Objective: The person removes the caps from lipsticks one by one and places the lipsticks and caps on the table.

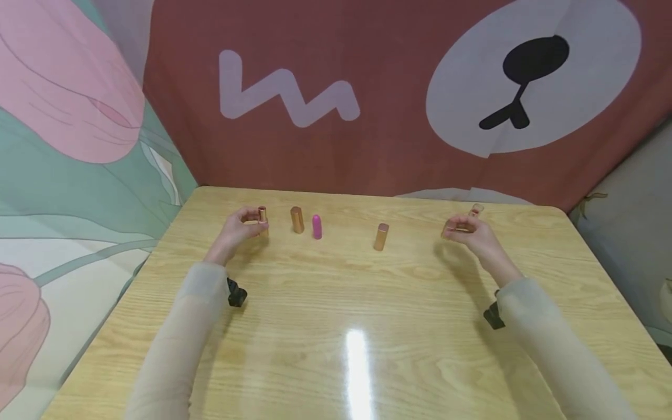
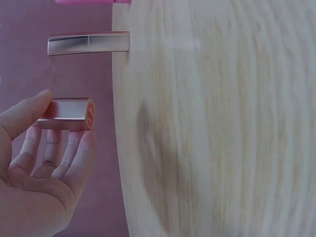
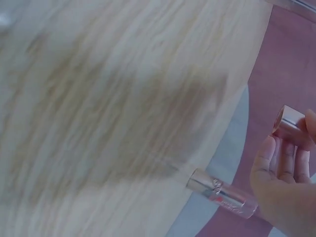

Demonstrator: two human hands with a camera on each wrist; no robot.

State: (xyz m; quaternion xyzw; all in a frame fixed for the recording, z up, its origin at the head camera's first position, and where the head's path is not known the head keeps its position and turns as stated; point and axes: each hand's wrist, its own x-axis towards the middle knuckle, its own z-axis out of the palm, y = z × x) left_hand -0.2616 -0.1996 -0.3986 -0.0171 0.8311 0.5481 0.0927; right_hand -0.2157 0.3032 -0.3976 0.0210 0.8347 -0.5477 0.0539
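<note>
Left hand (image 1: 236,233): fingers clamp a rose-gold tube (image 2: 68,108), upright, far left. Right hand (image 1: 476,236): fingers clamp a metallic tube (image 3: 293,121), far right, near a clear-bodied tube (image 3: 222,194). Step in hand: apparently positioning both; next move probably calls for level lowering onto the surface (image 1: 294,303)

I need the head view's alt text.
A left hand holds a gold tube, a right hand a metallic piece, at a wooden table. Between them stand a bronze case, a pink tube and a copper case; near the right hand, a shiny tube.
</note>
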